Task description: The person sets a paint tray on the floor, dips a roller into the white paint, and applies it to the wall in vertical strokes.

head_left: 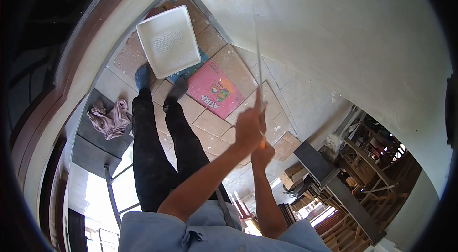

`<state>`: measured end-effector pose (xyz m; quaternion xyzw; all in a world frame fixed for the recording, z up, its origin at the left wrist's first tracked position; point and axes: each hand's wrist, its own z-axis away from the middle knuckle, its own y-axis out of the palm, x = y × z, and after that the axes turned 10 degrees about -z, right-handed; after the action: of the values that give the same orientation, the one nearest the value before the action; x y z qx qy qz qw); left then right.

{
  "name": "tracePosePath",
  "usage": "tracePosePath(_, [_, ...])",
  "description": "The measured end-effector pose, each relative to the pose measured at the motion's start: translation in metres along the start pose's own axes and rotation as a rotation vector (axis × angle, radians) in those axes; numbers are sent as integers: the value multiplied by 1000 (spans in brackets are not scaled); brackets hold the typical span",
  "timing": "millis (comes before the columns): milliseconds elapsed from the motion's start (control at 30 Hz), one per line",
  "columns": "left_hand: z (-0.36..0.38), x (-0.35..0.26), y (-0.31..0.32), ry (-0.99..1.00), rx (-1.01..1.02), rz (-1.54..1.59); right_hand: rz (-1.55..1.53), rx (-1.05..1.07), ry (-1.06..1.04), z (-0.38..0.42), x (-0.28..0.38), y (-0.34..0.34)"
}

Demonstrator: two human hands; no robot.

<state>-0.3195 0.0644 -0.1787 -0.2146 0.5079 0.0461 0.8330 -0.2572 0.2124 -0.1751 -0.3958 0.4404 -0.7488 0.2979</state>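
My left hand (pixel 249 130) is wrapped round a long thin pole (pixel 259 61) that slants up along the pale wall (pixel 334 32). Just below it, my right hand (pixel 262 155) is closed on the lower end, where a bit of orange handle shows. The pole's far end, near the top edge of the view, is blurred, and I cannot make out its tip well. On the floor by my feet, a white paint tray (pixel 186 61) with a textured slope holds what looks like white paint.
Flattened cardboard (pixel 210 123) and a pink printed sheet (pixel 217 87) cover the floor, spotted with white. A crumpled cloth (pixel 109 118) lies on a dark mat (pixel 90 147) at left. Wooden pieces (pixel 362 166) are piled at lower right, beside a dark ledge (pixel 315 161).
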Motion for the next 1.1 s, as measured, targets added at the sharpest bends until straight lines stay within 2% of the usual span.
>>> tracePosePath(100, [49,-11,24,25,131,42,-73,-5,-63,11,-51,-45])
tracePosePath(167, [70,-15,34,14,254,11,-151,-64,13,20,-70,-62])
tracePosePath(267, [63,-7,41,76,101,49,-87,-61,-33,13,-82,-57])
tracePosePath(300, [54,-2,35,67,90,37,-90,-22,-88,11,-55,-47])
tracePosePath(367, [16,9,14,54,64,1,-1,-22,-46,4,-12,-14])
tracePosePath(433, [-24,18,-1,58,-56,116,5,-26,-95,-6,7,22])
tracePosePath(467, [-32,22,-5,59,-117,175,3,-30,-91,-5,15,29])
tracePosePath(533, [-27,27,-5,50,-94,170,5,-36,-86,1,31,36])
tracePosePath(567, [-23,27,-5,45,-86,174,8,-33,-52,6,25,32])
tracePosePath(600, [-6,31,4,13,20,100,14,-30,-24,15,12,22])
tracePosePath(667, [36,28,22,46,105,55,-16,-38,-10,28,-28,-6])
tracePosePath(767, [76,6,41,-26,204,143,-104,-88,30,38,-82,-42])
tracePosePath(800, [74,6,43,-7,187,163,-128,-111,59,38,-84,-48])
tracePosePath(867, [70,12,46,29,159,192,-62,-96,-38,26,-91,-42])
tracePosePath(900, [62,19,43,27,166,147,-35,-86,-80,21,-88,-31])
tracePosePath(933, [44,30,37,27,173,97,-11,-113,-49,20,-59,-14])
tracePosePath(967, [26,40,30,28,181,43,-7,-47,-19,13,-41,4])
tracePosePath(1033, [-17,54,11,176,-130,218,80,-58,-62,3,-3,43])
tracePosePath(1067, [-35,57,2,139,-96,247,73,-84,-54,-1,12,62])
tracePosePath(1100, [-51,59,-7,99,-64,274,86,3,23,-5,36,69])
